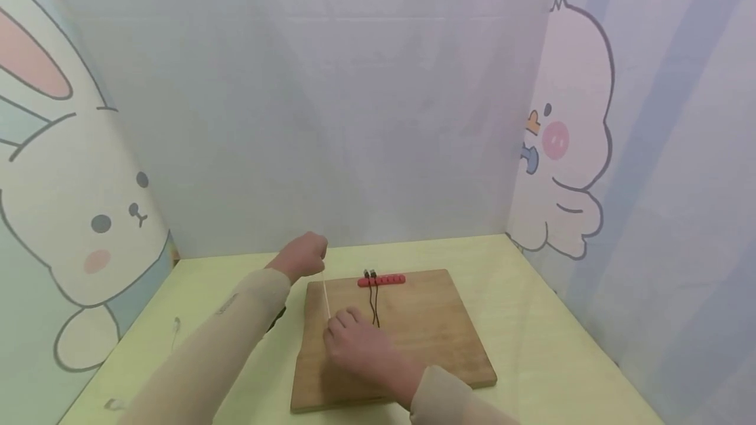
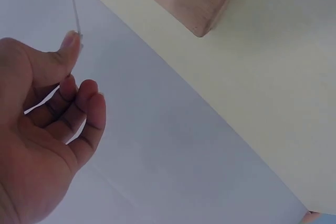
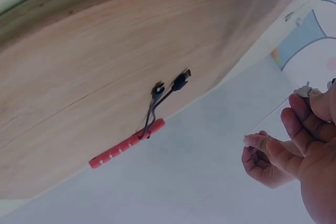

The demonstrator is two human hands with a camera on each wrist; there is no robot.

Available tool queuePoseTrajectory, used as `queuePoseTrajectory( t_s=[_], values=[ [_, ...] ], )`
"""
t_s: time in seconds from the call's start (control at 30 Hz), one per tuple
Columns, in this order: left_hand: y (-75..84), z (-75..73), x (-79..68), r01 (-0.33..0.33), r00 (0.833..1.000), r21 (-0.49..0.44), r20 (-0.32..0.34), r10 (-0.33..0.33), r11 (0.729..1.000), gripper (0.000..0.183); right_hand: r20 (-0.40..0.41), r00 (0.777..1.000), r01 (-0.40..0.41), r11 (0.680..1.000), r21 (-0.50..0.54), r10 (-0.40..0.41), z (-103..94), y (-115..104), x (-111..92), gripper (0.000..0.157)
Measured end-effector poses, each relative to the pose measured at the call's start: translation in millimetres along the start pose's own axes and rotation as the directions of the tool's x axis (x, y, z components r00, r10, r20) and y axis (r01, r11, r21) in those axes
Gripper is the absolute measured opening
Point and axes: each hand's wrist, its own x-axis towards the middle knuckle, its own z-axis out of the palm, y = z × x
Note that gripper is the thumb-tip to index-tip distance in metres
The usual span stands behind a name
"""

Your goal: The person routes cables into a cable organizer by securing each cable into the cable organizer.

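Between my two hands a thin white cable (image 1: 326,295) is stretched in a straight line over the left part of the wooden board (image 1: 425,326). My left hand (image 1: 302,256), raised near the board's far left corner, pinches its upper end between thumb and index finger; the left wrist view shows the cable (image 2: 74,6) at the thumb tip. Lower down, my right hand (image 1: 361,346) pinches the other end, where a white connector (image 3: 303,92) shows at the fingertips. Close by, a red cable holder (image 1: 390,279) lies along the board's far edge, with two black cables (image 1: 376,303) in its slots.
On the table's left side lie a white cable end (image 1: 176,325) and, nearer, a white plug (image 1: 115,404). Something black (image 1: 276,319) shows beside my left forearm. Printed curtains (image 1: 378,117) enclose the table at the back and sides.
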Motion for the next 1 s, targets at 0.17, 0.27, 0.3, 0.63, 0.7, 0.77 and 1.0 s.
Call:
queuePoseTrajectory(
  t_s=[0.17,0.27,0.3,0.63,0.7,0.77,1.0],
  values=[
    [22.5,7.6,20.7,-0.023,0.997,0.098,-0.071,0.030,0.995,0.013,0.039,0.998,-0.045,0.999,0.026,0.044,4.1,17,-11,0.021],
    [36.7,16.0,32.8,-0.046,0.990,0.144,-0.125,0.064,0.988,0.016,0.057,0.996,-0.070,0.998,0.005,0.070,9.3,26,-18,0.022],
    [41.2,19.2,36.8,-0.048,0.987,0.159,-0.144,0.072,0.986,0.016,0.059,0.995,-0.076,0.997,-0.002,0.076,11.6,29,-21,0.021],
    [71.8,44.1,65.6,-0.075,0.972,0.169,-0.208,0.110,0.983,0.014,0.093,0.989,-0.110,0.993,-0.053,0.114,42.3,46,-47,0.019],
    [75.0,48.2,70.1,-0.062,0.974,0.154,-0.206,0.093,0.986,0.013,0.106,0.988,-0.104,0.993,-0.058,0.109,47.2,48,-50,0.019],
    [78.0,52.1,74.5,-0.047,0.977,0.129,-0.198,0.072,0.990,0.011,0.122,0.987,-0.100,0.993,-0.062,0.107,50.7,49,-53,0.019],
    [83.6,78.2,90.6,-0.016,0.990,0.116,-0.134,0.032,0.993,0.009,0.195,0.977,-0.088,0.996,-0.005,0.087,61.7,50,-62,0.023]
  ],
)
